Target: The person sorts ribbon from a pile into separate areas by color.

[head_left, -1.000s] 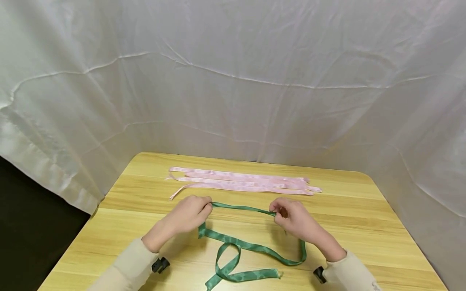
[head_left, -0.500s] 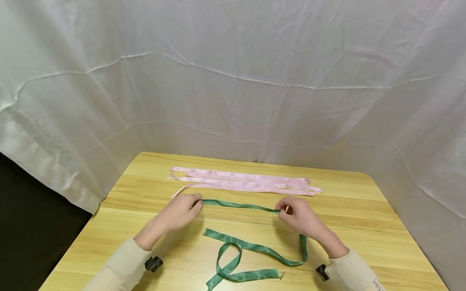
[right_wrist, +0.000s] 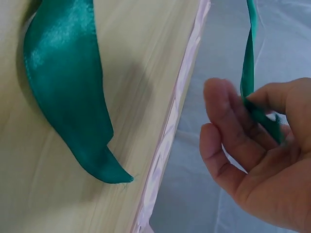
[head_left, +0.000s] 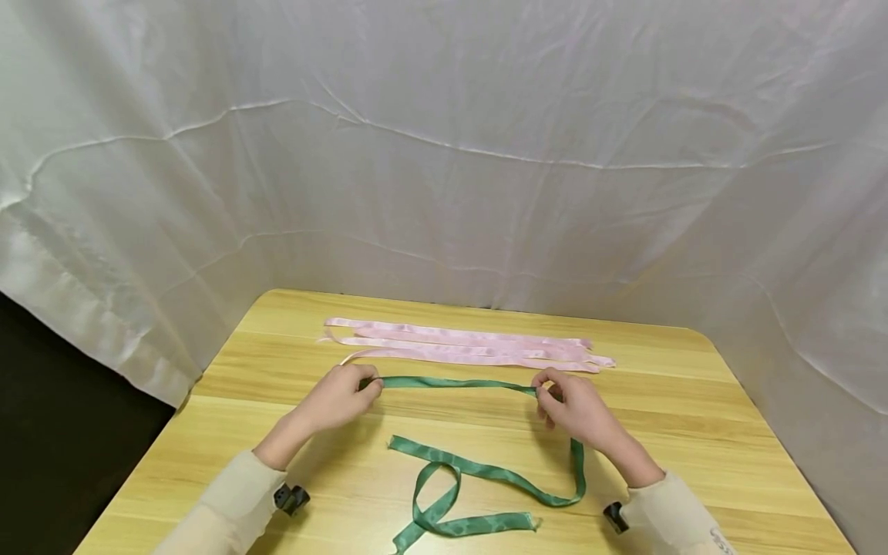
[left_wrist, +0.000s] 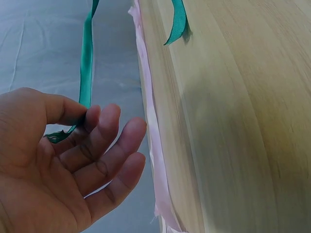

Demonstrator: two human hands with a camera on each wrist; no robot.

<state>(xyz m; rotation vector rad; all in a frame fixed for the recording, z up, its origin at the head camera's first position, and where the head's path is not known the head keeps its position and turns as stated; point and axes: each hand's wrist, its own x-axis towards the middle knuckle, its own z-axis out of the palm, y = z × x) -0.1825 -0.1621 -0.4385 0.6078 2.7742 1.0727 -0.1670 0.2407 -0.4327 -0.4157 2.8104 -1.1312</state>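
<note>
A green satin ribbon [head_left: 444,382] stretches nearly straight between the two hands, raised over the table. My left hand [head_left: 340,397] pinches it near one end between thumb and index finger; the frayed tip [left_wrist: 58,136] pokes out into the palm in the left wrist view. On the other side my right hand [head_left: 574,407] pinches the ribbon near its other end, and a short tail [right_wrist: 272,127] runs into the palm. Nearer the person, more green ribbon [head_left: 499,473] lies on the wood, one piece bent at the right, another crossed in a loop [head_left: 435,518].
Several pink ribbons [head_left: 458,354] lie side by side along the back of the wooden table [head_left: 659,401], just beyond the hands. A pale curtain [head_left: 444,193] hangs behind and around the table. Each sleeve cuff carries a small black device [head_left: 291,499].
The hands have drawn apart, the left one leftward, and the held ribbon has risen toward the pink ones. Its span is longer. The green ribbon on the table stays put.
</note>
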